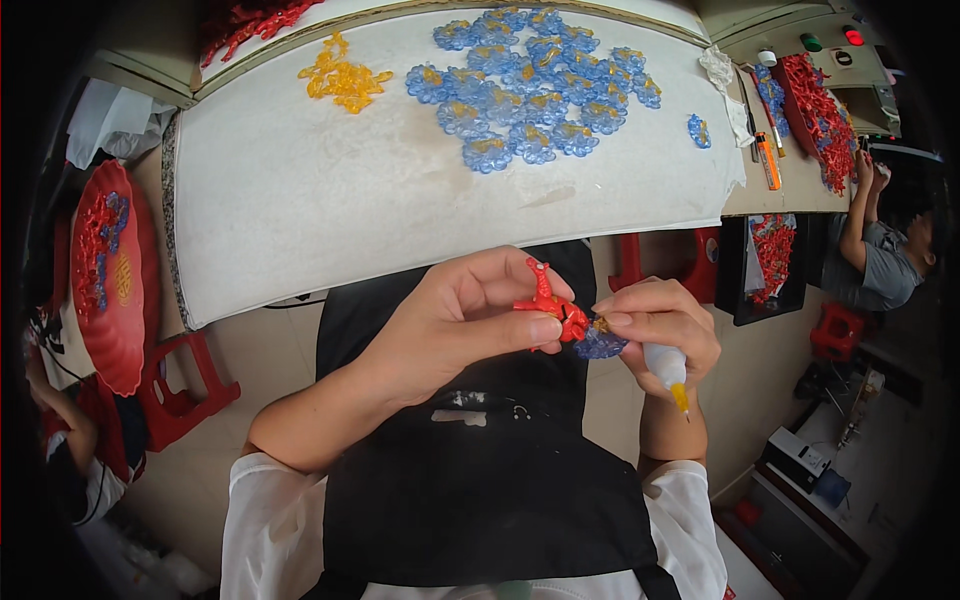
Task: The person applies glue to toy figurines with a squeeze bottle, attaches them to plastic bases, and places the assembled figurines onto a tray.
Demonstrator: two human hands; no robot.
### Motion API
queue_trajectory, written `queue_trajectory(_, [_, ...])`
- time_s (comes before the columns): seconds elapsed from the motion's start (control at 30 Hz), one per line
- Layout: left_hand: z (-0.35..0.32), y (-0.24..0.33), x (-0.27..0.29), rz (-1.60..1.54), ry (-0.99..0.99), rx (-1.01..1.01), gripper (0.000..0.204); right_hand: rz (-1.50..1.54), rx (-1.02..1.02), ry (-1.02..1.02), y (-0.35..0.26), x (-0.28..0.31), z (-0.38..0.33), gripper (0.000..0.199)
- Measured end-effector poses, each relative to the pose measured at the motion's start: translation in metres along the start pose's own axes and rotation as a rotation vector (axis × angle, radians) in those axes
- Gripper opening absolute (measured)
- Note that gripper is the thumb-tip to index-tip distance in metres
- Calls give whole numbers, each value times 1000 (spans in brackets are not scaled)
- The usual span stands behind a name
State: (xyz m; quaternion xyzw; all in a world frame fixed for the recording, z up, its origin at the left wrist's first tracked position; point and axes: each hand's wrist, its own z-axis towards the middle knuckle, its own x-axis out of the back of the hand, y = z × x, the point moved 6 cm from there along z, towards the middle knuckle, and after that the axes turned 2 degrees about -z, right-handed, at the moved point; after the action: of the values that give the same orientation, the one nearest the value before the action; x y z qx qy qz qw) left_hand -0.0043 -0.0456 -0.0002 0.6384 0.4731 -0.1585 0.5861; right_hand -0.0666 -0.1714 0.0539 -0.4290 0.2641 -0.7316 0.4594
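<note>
In front of my black apron, my left hand (pixel 450 325) pinches a small glossy red plastic figure (pixel 543 297) between thumb and fingers, a knobbly part pointing up. Right beside it, my right hand (pixel 668 318) has its fingertips closed on a translucent blue scalloped piece (pixel 602 345) with a yellow bit on top. The blue piece is against or very close to the red figure's lower right end; contact is hard to make out. Also tucked in my right hand is a white glue bottle (pixel 664 364), its thin yellow nozzle pointing down.
On the white-covered table (pixel 300 210) lie many blue scalloped pieces (pixel 535 105), yellow translucent parts (pixel 345 80) and one separate blue piece (pixel 698 131). An orange-handled cutter (pixel 768 163) is at right. Red trays (pixel 140 290) hold red parts. Other people work at both sides.
</note>
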Motion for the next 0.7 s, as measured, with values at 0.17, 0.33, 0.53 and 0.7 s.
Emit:
queue_trajectory(0.17, [0,1,1,46,33,-6,21,-58,5,-39,-3,0,3,19])
queue_trajectory(0.33, [0,-1,4,47,54,-2,21,-174,-3,-108,-6,0,8,21])
queue_trajectory(0.53, [4,-4,3,9,51,87,19,-184,17,-208,-12,1,16,22])
queue_trajectory(0.7, [4,-3,2,36,31,127,19,-189,39,-261,-14,0,19,23])
